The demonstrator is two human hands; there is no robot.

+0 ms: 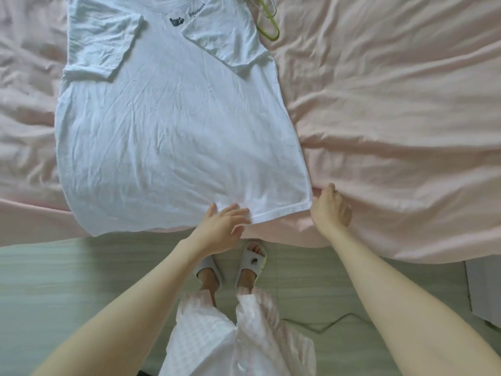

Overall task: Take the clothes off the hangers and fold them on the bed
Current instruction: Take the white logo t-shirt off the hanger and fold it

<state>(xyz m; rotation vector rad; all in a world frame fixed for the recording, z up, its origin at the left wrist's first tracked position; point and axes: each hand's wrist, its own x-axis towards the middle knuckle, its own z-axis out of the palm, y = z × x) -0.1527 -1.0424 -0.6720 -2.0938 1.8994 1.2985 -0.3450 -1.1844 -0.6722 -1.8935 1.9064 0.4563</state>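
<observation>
A white T-shirt (pixel 173 126) lies flat on the pink bed sheet (pixel 393 118), collar at the far end, both short sleeves folded inward over the chest. My left hand (pixel 225 226) rests on the shirt's near hem with fingers spread, thumb under the edge. My right hand (pixel 330 210) has curled fingers at the hem's right corner; whether it pinches the shirt or the sheet is hard to tell. A yellow-green hanger (pixel 268 23) lies on the bed just right of the shirt's shoulder.
The bed's near edge runs across the middle of the view, with a pale tiled floor (pixel 67 294) below it. My feet in white slippers (pixel 252 264) stand close to the bed. A grey piece of furniture (pixel 485 291) stands at the right.
</observation>
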